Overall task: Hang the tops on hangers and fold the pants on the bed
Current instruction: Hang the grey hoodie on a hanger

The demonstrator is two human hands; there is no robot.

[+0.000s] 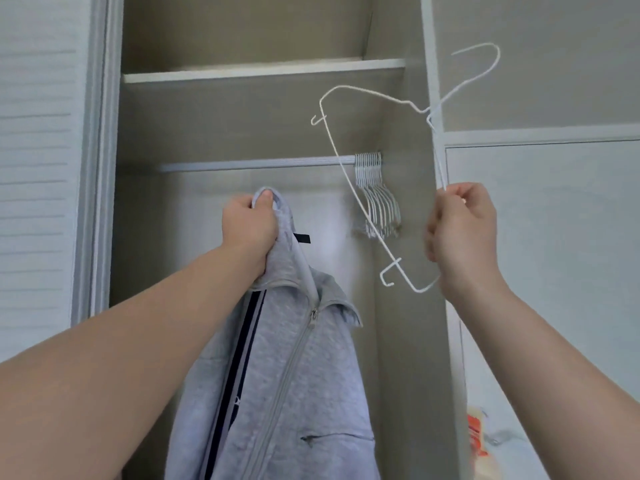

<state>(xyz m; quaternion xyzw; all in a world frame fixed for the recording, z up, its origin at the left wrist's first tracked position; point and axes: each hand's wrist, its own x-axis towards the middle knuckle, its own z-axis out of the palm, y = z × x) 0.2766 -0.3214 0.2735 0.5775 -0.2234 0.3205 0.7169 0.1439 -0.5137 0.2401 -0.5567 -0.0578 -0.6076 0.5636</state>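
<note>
My left hand [251, 230] grips the collar of a light grey zip-up jacket [294, 382] with a dark stripe, holding it up inside the open wardrobe so it hangs down below my fist. My right hand [462, 230] grips one arm of a white wire hanger [341, 161], which is tilted on its side with its hook up at the top right. The hanger is apart from the jacket, to its right and higher.
A metal rail [256, 164] crosses the wardrobe, with a bunch of several white hangers [375, 192] pushed to its right end. A shelf [263, 72] sits above the rail. A slatted door [38, 168] stands at the left; wardrobe panels [540, 220] at the right.
</note>
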